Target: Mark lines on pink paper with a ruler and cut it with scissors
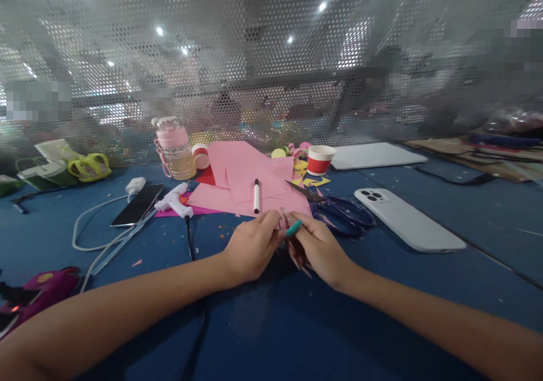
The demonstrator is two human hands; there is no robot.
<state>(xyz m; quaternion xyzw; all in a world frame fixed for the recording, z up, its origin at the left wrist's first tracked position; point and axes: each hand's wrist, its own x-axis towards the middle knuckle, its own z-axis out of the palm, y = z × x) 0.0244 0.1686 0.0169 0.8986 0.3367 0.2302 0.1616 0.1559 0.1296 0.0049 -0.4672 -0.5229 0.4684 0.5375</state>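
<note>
Fingers curled inward, the left hand (250, 251) and right hand (324, 251) meet at the frame's centre; whether they grip anything, I cannot tell. Pink paper sheets (250, 163) lie just above, bearing a black-capped marker (256, 197); scissors (326, 200) lie right of centre.

The left hand (250, 248) and right hand (322, 248) meet, fingers (270, 221) curled inward

Dim, greyish light; brt lamps (322, 6) glare thru blurry far mesh (237, 53). Pixelated patches (38, 100) far L & R. Edges stretched.
</note>
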